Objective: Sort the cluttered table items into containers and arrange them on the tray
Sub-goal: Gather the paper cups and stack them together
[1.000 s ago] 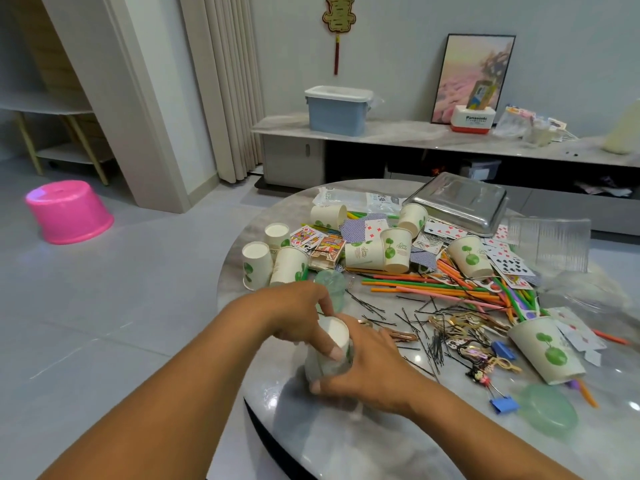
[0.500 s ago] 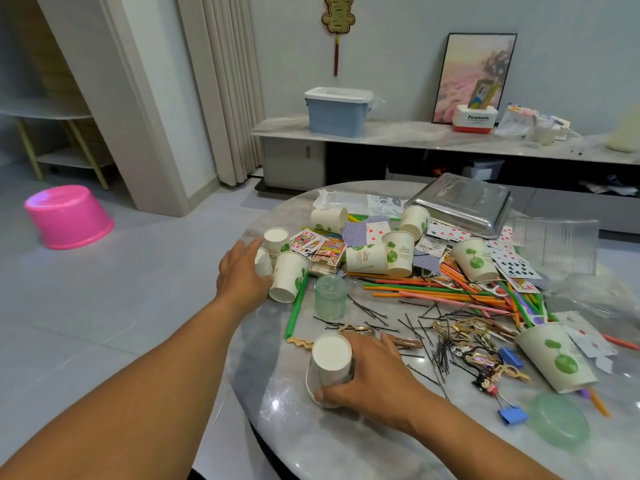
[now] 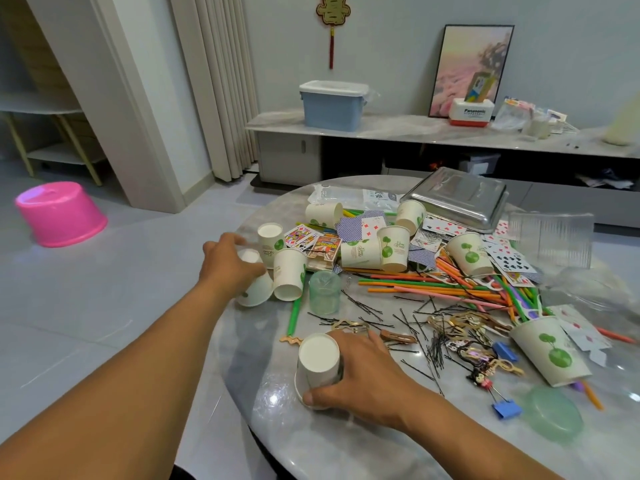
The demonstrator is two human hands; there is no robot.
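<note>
Gathering paper cups: the right hand [image 3: 360,372] is gripping the inverted cup stack [image 3: 318,362] while the left hand [image 3: 230,263] is closing round a tilted paper cup [image 3: 254,289] beyond it, probably to nest on next.

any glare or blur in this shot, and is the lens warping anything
Head view: bright glare spots on the glossy table beside the upside-down cup that the right hand grips; the left hand, gripping a tipped cup, is slightly motion-blurred; wide-angle bending shows at the frame edges, where the doorframe leans.

Left hand [image 3: 230,268] has gripped and tilted a paper cup [image 3: 254,289].
</note>
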